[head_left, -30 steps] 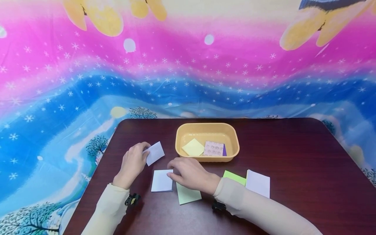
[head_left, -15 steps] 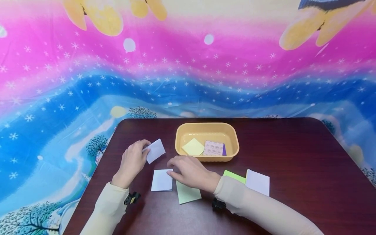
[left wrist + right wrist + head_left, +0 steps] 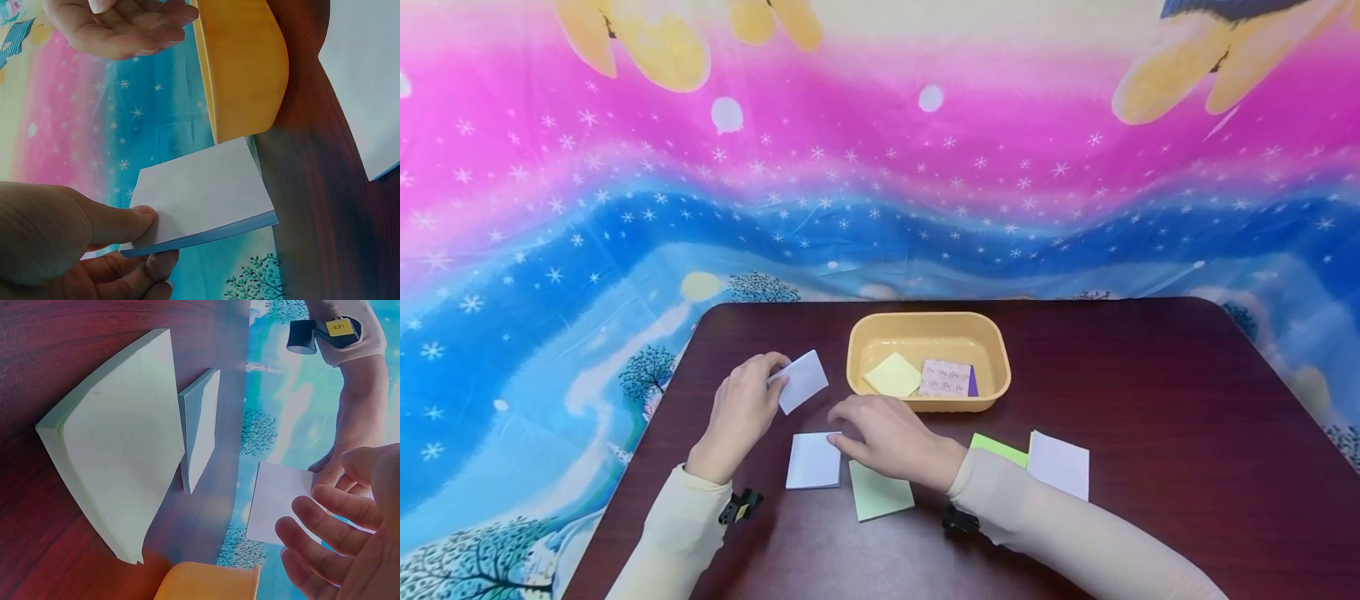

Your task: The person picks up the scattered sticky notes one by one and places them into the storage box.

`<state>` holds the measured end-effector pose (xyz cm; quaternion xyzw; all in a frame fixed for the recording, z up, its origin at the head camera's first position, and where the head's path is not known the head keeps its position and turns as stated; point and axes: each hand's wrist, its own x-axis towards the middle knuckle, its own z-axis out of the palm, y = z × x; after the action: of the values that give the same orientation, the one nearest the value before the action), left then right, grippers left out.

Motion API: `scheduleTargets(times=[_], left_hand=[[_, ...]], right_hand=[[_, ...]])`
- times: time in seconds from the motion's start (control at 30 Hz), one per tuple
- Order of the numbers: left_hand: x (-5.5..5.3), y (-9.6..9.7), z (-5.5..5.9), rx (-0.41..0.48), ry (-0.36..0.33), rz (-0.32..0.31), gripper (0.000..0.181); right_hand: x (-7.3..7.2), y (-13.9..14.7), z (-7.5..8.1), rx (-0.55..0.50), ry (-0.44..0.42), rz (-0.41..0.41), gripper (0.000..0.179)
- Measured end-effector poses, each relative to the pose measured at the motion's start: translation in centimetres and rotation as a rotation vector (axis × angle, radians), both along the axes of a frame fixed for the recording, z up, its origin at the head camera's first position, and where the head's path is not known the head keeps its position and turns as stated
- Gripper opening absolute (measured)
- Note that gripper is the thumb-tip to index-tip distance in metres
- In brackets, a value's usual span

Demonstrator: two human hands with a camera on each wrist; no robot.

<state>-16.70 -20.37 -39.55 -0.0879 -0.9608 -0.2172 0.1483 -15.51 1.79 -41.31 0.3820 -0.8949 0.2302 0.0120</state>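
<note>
My left hand [image 3: 741, 412] pinches a sticky note pad [image 3: 803, 383] above the table, left of the bin. Its white top and bluish side show in the left wrist view, where the thumb [image 3: 134, 220] lies on top and the fingers are underneath. My right hand [image 3: 891, 442] hovers with loosely bent fingers and nothing in them. Below it on the table lie a white-topped pad with bluish sides [image 3: 814, 461] and a pale green pad [image 3: 880, 496], the latter partly covered by the hand in the head view.
A yellow plastic bin [image 3: 928, 406] stands behind the hands. It contains a pale yellow pad [image 3: 893, 377], a patterned pinkish pad [image 3: 945, 379] and a purple piece [image 3: 973, 382]. Beside the right forearm lie a bright green pad [image 3: 997, 448] and a white pad [image 3: 1060, 467], partly hidden by the sleeve.
My left hand has risen slightly and shifted a little to the right with the sticky note pad. My right hand has barely moved; the pads on the table stay where they were.
</note>
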Motion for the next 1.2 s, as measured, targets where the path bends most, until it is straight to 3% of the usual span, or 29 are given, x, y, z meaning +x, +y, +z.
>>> scheduleTargets(times=[0.7, 1.2], left_hand=[[0.0, 0.9, 1.0, 0.020, 0.036, 0.002, 0.018], [-0.3, 2.0, 1.8, 0.043, 0.044, -0.004, 0.019]], right_hand=[[-0.7, 1.0, 0.7, -0.022, 0.052, -0.029, 0.027], [-1.2, 1.5, 1.2, -0.048, 0.016, -0.062, 0.027]])
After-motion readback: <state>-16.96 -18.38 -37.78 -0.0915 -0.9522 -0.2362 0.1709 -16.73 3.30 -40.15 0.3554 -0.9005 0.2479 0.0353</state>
